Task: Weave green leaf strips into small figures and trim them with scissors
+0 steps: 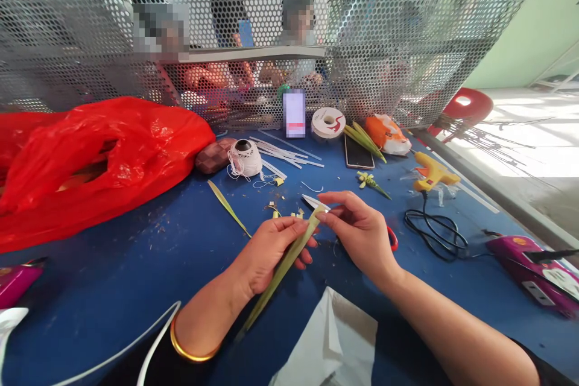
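Observation:
A long pale green leaf strip (289, 260) slants across the middle of the table, its narrow end pointing towards me. My left hand (275, 250) is closed round its upper part, thumb on top. At the strip's wide upper end, my right hand (357, 230) pinches the tip between thumb and fingers. Scissors (392, 239) with red handles lie under my right hand, partly hidden, with the blades showing beyond it. Small leaf scraps (277, 214) are scattered just past my hands. Another thin leaf (226, 204) lies to the left.
A red plastic bag (149, 132) fills the left. Farther back are a thread cone (245, 158), white sticks (283, 154), a lit phone (294, 113), a ribbon spool (328, 123) and a dark phone (359, 154). At right sit a yellow glue gun (433, 172) and purple power strip (529, 274); white paper (332, 344) lies in front.

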Demonstrator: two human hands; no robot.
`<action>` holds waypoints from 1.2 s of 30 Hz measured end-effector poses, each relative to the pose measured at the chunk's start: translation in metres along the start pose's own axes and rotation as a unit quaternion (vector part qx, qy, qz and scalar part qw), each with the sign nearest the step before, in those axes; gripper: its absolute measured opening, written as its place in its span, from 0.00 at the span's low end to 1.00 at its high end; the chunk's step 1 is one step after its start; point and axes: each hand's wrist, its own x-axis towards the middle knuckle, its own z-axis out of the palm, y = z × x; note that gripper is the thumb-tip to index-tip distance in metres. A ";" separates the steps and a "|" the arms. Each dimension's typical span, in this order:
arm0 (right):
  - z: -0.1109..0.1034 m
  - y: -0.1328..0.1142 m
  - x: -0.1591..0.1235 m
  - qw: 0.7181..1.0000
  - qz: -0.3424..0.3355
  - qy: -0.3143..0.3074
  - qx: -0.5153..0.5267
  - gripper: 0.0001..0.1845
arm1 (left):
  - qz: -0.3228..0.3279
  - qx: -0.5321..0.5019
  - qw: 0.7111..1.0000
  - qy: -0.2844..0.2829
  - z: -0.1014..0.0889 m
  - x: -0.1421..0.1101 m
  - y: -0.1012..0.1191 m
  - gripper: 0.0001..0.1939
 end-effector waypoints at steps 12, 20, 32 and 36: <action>0.003 0.002 -0.003 0.997 -0.054 0.015 -0.056 0.06 | -0.007 -0.004 1.000 -0.004 -0.002 0.000 -0.001 0.14; 0.002 0.003 -0.003 0.996 -0.079 -0.010 -0.046 0.03 | -0.018 -0.031 0.999 -0.003 -0.003 0.001 0.001 0.10; 0.004 -0.001 -0.002 0.998 0.023 -0.034 0.048 0.05 | -0.038 -0.043 0.998 -0.021 -0.004 0.001 -0.001 0.10; 0.004 0.000 0.000 0.996 0.047 -0.037 0.071 0.07 | -0.040 -0.047 0.998 -0.016 -0.004 0.002 0.000 0.08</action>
